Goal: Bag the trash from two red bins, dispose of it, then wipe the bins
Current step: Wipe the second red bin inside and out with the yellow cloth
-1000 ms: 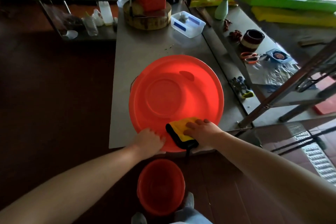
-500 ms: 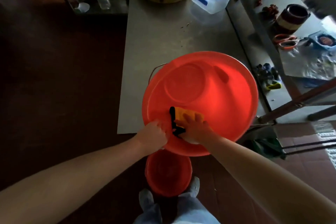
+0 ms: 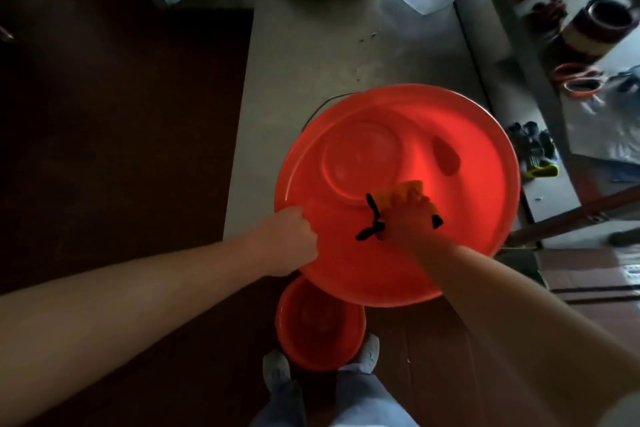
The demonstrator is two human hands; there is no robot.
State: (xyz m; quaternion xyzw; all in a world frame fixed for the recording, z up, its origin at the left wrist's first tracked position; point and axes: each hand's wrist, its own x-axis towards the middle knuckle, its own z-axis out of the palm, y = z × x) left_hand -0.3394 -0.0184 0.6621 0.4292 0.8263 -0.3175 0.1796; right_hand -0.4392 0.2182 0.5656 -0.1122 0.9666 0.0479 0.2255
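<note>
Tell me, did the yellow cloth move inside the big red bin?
Yes. The yellow cloth, under the right hand, went from the near rim of the big red bin deeper in, to the edge of its round base.

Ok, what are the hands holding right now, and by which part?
The left hand grips the large red bin by its near-left rim. The right hand holds the yellow cloth bunched under its fingers, against the bin's inside.
</note>
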